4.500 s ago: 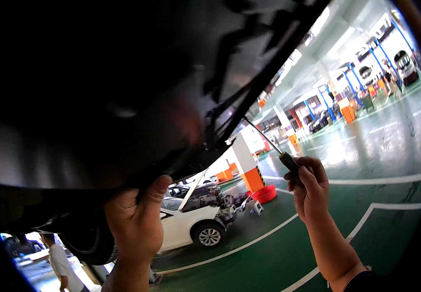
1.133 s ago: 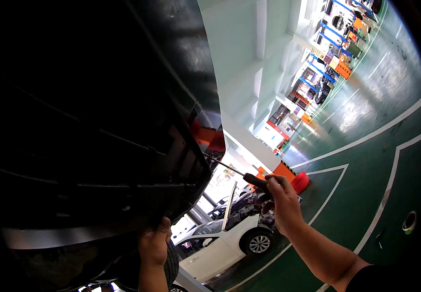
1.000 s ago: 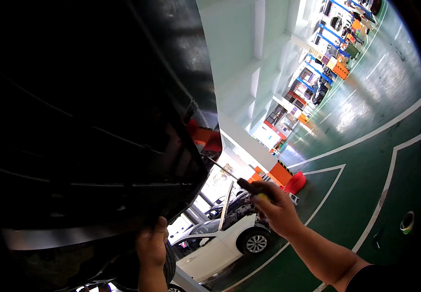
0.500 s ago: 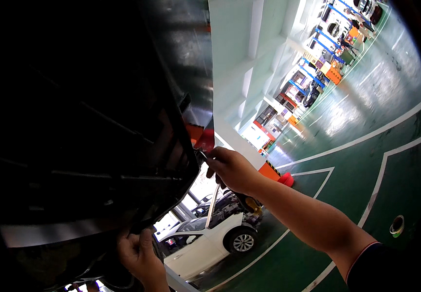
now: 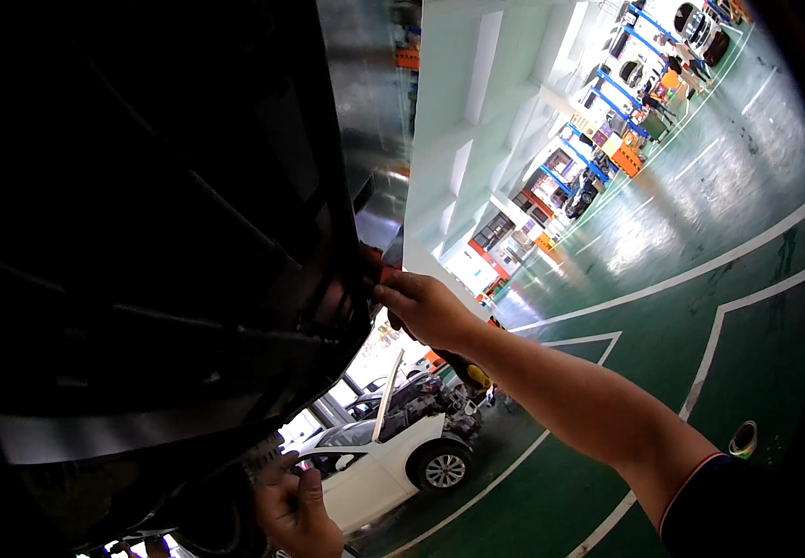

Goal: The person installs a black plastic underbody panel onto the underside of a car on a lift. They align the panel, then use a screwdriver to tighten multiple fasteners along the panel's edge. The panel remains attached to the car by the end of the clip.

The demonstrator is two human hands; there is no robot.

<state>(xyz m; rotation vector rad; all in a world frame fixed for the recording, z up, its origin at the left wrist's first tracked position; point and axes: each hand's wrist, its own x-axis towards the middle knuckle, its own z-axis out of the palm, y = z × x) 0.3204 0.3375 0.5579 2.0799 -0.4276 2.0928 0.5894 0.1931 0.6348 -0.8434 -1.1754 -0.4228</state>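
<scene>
1. Screwdriver (image 5: 477, 375): it lies just outside the right edge of the dark panel (image 5: 188, 279), and its black-and-yellow handle shows below the wrist of the right hand (image 5: 428, 312).
2. The right hand is closed around the screwdriver, though the fingers on it are mostly hidden. Its thumb and forefinger are pinched together at the panel's right edge; whether they hold anything there cannot be told.
3. The left hand (image 5: 298, 511) is just below the panel's lower edge, thumb apart from loosely bent fingers.
4. A white car (image 5: 374, 488) stands beyond the panel, below its right corner.
5. A second ago the right hand held the handle away from the panel, shaft pointing to its edge; now the fingertips are at that edge.
6. The left thumb, then at the panel's lower edge, has dropped below it.
</scene>
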